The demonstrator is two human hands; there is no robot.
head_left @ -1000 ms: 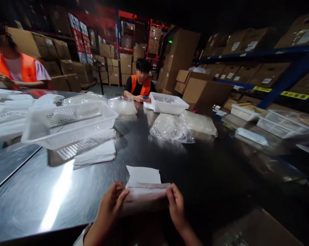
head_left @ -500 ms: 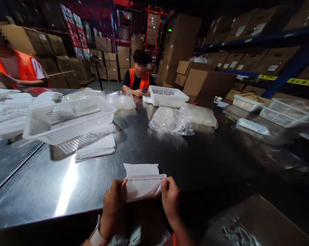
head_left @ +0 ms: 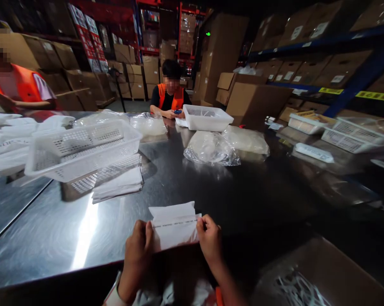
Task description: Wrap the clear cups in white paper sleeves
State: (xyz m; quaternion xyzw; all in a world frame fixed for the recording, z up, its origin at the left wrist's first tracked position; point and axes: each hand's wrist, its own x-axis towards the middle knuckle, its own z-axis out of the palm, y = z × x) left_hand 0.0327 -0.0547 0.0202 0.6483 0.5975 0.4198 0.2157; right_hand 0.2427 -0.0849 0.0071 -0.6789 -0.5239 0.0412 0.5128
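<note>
Between my hands, at the near edge of the metal table, is a white paper-like bag (head_left: 175, 233) with a line of small dark print and a flap standing up along its far side. My left hand (head_left: 137, 246) pinches its left edge, thumb against fingers. On the right edge, my right hand (head_left: 210, 239) is closed with thumb and fingers pressed together. What the bag contains, if anything, is hidden. Ahead and to the left, a stack of flat white bags (head_left: 118, 185) lies on the table in front of a white perforated basket (head_left: 83, 151).
Clear plastic bags with pale contents (head_left: 211, 148) lie mid-table. Filled white packets (head_left: 10, 140) are piled at left. Another basket (head_left: 207, 119) stands near a seated co-worker (head_left: 169, 95); a second person (head_left: 23, 89) is at far left. A carton of white strips (head_left: 300, 284) sits low right.
The white bag has shifted slightly left and tilts a little, its right side higher. Both hands still grip its edges. The whole view has moved slightly.
</note>
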